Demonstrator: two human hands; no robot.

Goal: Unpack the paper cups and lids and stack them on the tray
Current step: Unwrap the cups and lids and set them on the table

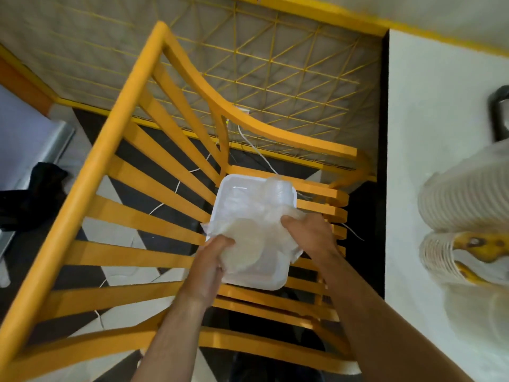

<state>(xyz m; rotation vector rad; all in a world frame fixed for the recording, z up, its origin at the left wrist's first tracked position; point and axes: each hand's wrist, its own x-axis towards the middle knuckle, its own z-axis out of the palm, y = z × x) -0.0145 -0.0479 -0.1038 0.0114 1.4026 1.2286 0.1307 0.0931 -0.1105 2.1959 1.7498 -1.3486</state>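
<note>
From the head view, both hands work over a white tray [249, 279] that rests on the slatted seat of an orange chair [132, 216]. The left hand [212, 260] has its fingers curled in a closed grip on the near-left edge of a clear plastic bag [272, 244], and the right hand [309, 234] pinches the same bag at its right side, fingers bent round the crumpled film. Inside the bag, round translucent lids [242, 249] show as a pale disc between the two hands; more clear lids [278, 190] lie in the far corner of the tray.

No brand or writing can be read on the tray, the bag or the lids.

To the right, on a white counter [413, 133], two sleeves of stacked paper cups [465, 205] lie on their sides, wrapped in plastic; the nearer sleeve bears yellow print too blurred to read. A dark object stands at the counter's far right edge. Behind the chair runs a yellow wire grille [275, 64], and thin white cords trail across the dark floor beneath the slats
</note>
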